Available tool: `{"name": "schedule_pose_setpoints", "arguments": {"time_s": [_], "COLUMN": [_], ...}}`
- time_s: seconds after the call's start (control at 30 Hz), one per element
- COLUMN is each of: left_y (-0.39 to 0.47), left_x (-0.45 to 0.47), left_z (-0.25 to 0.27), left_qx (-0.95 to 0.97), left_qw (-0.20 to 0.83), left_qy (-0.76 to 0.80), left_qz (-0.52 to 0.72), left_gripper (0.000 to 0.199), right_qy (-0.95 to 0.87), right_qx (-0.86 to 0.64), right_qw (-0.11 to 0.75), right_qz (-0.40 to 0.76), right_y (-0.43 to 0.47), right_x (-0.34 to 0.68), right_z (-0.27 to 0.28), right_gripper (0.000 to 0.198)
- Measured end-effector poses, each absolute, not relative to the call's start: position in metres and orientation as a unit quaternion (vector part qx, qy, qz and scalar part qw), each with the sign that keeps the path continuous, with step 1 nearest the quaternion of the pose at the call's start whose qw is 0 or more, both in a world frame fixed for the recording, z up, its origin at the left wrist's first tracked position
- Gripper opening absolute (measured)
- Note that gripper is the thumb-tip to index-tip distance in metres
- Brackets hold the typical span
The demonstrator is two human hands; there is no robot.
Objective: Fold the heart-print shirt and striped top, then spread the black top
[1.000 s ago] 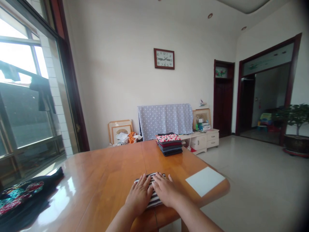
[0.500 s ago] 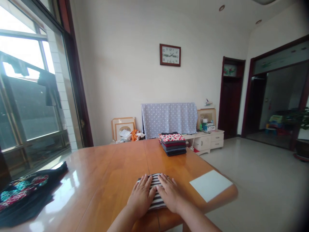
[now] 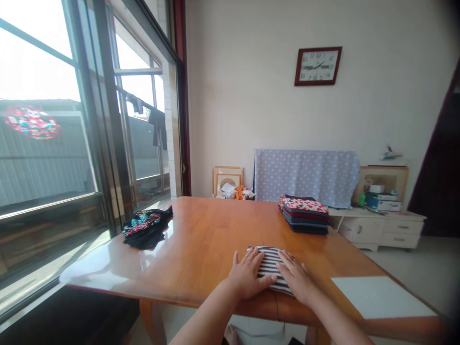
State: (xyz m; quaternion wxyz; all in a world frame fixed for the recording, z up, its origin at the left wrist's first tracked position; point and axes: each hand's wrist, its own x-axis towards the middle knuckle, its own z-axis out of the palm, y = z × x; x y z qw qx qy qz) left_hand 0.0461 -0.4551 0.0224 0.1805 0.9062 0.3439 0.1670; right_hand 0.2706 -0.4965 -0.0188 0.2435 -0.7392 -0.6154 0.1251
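A folded black-and-white striped cloth (image 3: pixel 270 264) lies flat near the front edge of the wooden table (image 3: pixel 215 230). My left hand (image 3: pixel 249 275) rests palm down on its left side, fingers outstretched and thumb apart. On its right side lies my right hand (image 3: pixel 296 278), also flat with the fingers extended. Between the two hands the stripes show; both hands hide the cloth's side edges. Beyond it, toward the table's far right, stands a neat stack of folded clothes (image 3: pixel 305 223), with a red-and-white patterned piece near the top.
At the table's left edge lies a crumpled black garment (image 3: pixel 147 227) with a colourful print. A white sheet (image 3: pixel 383 296) lies at the right. Behind the table are a polka-dot cloth cover (image 3: pixel 305 175) and a white cabinet (image 3: pixel 388 232). Large windows (image 3: pixel 39 158) line the left.
My view has turned left, so the table and wall clock appear further right and more window shows. Both hands stay flat on the striped cloth, with the left thumb now lower across it.
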Motion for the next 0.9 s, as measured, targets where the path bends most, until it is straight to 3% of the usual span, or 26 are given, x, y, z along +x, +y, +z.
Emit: {"name": "schedule_pose_setpoints", "arguments": {"time_s": [0.1,0.2,0.37,0.57,0.8,0.9], "left_y": [-0.458,-0.454,-0.444,-0.443,-0.434,-0.429], "left_x": [0.029,0.022,0.025,0.026,0.026,0.026], "left_z": [0.025,0.025,0.018,0.021,0.015,0.016], "left_qx": [0.917,0.92,0.921,0.922,0.92,0.912], "left_qw": [0.192,0.19,0.18,0.175,0.173,0.177], "left_qy": [0.321,0.32,0.322,0.322,0.316,0.307], "left_qz": [0.137,0.126,0.126,0.123,0.156,0.206], "left_gripper": [0.114,0.115,0.113,0.11,0.107,0.093], "right_qy": [-0.615,-0.624,-0.63,-0.724,-0.675,-0.654], "right_qx": [-0.728,-0.695,-0.667,-0.642,-0.679,-0.682], "right_qw": [0.262,0.306,0.367,0.252,0.287,0.323], "right_qz": [0.151,0.183,0.153,0.03,0.032,0.059], "right_y": [-0.502,-0.511,-0.539,-0.56,-0.551,-0.547], "right_x": [0.268,0.27,0.283,0.286,0.281,0.284], "right_z": [-0.009,0.004,0.013,0.005,0.009,0.021], "right_gripper": [0.062,0.067,0.072,0.086,0.073,0.062]}}
